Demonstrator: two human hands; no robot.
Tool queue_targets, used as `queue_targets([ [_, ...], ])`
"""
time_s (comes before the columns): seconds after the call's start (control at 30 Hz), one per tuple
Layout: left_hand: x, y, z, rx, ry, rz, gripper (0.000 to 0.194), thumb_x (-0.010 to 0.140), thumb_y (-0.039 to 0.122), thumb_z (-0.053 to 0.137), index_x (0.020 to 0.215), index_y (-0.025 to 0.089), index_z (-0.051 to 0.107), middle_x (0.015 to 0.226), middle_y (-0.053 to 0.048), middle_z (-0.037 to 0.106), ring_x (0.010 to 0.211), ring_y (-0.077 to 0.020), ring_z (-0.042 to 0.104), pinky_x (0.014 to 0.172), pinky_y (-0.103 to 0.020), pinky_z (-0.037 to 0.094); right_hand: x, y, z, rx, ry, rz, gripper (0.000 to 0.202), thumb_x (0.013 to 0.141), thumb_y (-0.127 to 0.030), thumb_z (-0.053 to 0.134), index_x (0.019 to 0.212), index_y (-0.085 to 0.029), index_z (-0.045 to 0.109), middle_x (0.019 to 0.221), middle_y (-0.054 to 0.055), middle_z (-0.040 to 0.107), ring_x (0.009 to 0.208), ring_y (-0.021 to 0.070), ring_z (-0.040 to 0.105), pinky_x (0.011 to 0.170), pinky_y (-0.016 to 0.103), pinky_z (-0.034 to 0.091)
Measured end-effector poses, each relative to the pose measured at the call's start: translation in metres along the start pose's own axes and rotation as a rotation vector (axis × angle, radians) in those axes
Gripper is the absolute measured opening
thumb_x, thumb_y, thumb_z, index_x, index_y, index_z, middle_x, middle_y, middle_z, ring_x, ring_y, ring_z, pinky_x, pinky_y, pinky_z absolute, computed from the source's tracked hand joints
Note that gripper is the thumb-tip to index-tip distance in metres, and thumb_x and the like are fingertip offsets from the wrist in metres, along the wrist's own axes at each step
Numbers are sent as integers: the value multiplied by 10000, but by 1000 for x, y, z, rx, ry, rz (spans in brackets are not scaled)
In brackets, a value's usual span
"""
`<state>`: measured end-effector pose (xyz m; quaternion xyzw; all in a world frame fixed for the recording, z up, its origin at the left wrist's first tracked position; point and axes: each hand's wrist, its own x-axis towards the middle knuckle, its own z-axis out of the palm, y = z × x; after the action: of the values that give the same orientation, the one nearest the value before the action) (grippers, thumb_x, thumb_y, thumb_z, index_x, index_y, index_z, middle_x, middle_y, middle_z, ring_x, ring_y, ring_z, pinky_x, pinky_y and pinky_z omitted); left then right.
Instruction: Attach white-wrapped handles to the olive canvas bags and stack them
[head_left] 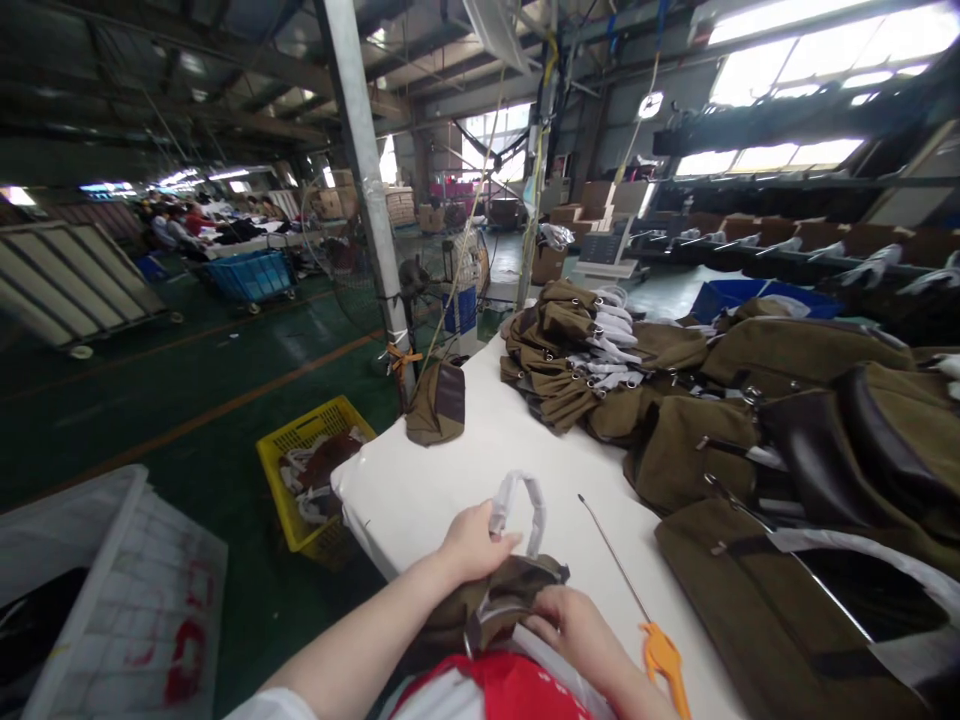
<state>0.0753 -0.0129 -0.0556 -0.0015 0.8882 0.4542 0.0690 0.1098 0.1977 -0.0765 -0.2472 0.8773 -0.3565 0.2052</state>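
An olive-green bag [517, 592] with a handle [534, 500] wrapped in whitish covering is held at the table's near edge, close against my body. My left hand [472, 542] is closed around the base of that handle, thumb pointing right. Lower and to the right, my right hand [574, 625] has its fingers curled on the bag's edge by the opening; some fingertips are hidden in the fabric. Right of the hands, an orange-handled tool [661, 660] with a long thin metal rod lies on the white table [450, 490].
A heap of olive bags [562, 350] with wrapped handles fills the table's right side. One small bag [436, 405] stands at the far left corner beside a metal post [367, 180]. A yellow crate [300, 500] and a white bin [150, 600] stand on the floor at left.
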Motion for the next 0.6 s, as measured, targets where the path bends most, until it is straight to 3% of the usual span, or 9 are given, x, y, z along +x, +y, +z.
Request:
queue_targets([
  [0.07,-6,3,-8,286,-69,20,484,599,534,787,900,229,563,774,-24,655,742,-244,642,668,-323,453,-1,-2,1,-8,47,-38,250,907,-309,515,786,-205,707,839,39,742,807,203,645,769,340,462],
  [0.13,-6,3,-15,479,-147,-28,581,555,393,833,1049,212,588,871,-71,706,823,-294,675,691,-332,470,-7,-10,-4,-53,70,-81,260,943,-341,487,873,-224,708,920,42,745,894,213,649,829,353,461],
  [0.23,9,-3,-28,671,-102,-129,459,687,168,677,1142,164,609,972,-152,736,933,-327,691,755,-355,482,-20,-23,-9,-203,32,-90,291,963,-340,437,847,-224,676,888,51,719,869,220,641,788,357,460],
  [0.3,22,-5,-41,704,-10,-158,284,800,154,542,1059,150,659,991,-188,735,956,-338,691,786,-385,481,-26,-29,-8,-315,24,-71,291,952,-304,427,781,-219,646,836,48,703,818,224,634,737,359,451],
  [0.37,32,-4,-55,705,64,-162,259,882,198,443,942,162,692,984,-186,736,951,-334,690,799,-397,477,-29,-31,-6,-381,55,-81,267,938,-288,449,764,-225,641,825,45,703,808,232,638,722,366,456],
  [0.43,32,-2,-65,690,125,-133,274,905,231,431,862,191,699,958,-140,743,930,-296,690,809,-371,472,-32,-24,-6,-351,156,-99,268,934,-316,482,741,-229,645,795,45,696,779,227,642,701,356,477],
  [0.5,27,0,-72,633,187,-33,252,891,213,460,828,216,703,909,-87,741,900,-252,685,811,-338,471,-35,-5,-11,-211,353,-110,252,936,-366,507,778,-241,659,806,47,701,788,216,656,715,341,515],
  [0.6,16,-7,-83,467,314,213,233,848,167,508,896,229,728,906,-54,705,876,-208,671,802,-306,498,-45,52,-24,-7,695,39,285,910,-499,521,920,-254,666,945,73,729,912,237,680,830,372,554],
])
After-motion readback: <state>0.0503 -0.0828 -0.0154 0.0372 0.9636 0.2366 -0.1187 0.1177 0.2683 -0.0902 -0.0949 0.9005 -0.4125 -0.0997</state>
